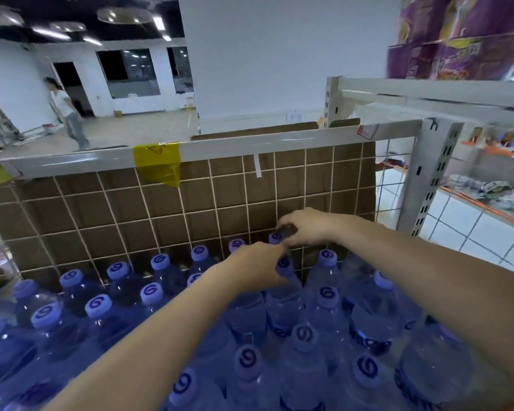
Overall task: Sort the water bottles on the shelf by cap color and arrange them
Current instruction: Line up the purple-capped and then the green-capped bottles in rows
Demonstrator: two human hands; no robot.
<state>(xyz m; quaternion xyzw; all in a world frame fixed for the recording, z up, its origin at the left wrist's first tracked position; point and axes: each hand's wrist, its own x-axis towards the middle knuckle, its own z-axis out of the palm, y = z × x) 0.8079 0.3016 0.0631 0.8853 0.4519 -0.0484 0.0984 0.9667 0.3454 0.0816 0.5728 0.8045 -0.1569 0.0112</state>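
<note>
over on the far left, a person in a white top (pixel 62 103) stands out on the open floor, well apart from the shelf. closer in, the water bottles (pixel 98 307) stand upright in packed rows across the shelf, every visible cap the same pale purple with a dark swirl on top. behind them runs a white wire grid (pixel 116 215) backed by brown cardboard (pixel 220 185), and along the top rail (pixel 80 161) there's a patch of yellow tape (pixel 158 161) hanging down over the mesh.

moving toward the middle, the left hand (pixel 255 262) reaches in over the bottles, fingers curled down around the neck of a bottle (pixel 282 295) in the second row; its cap (pixel 283 264) peeks out just past the fingertips. it looks like a grip, though the knuckles hide part of the contact.

right beside it, a touch further back, the right hand (pixel 306 226) hovers at the back row, thumb and fingers pinching round the back-row cap (pixel 276 238) of a bottle standing against the grid. the two hands nearly touch.

further right, more purple-capped bottles fill the corner, then a slotted white upright (pixel 431 173). up top right sit purple packages (pixel 457 40) on a higher shelf, and beyond the post a neighbouring rack (pixel 487 191) carries small, blurred goods.
</note>
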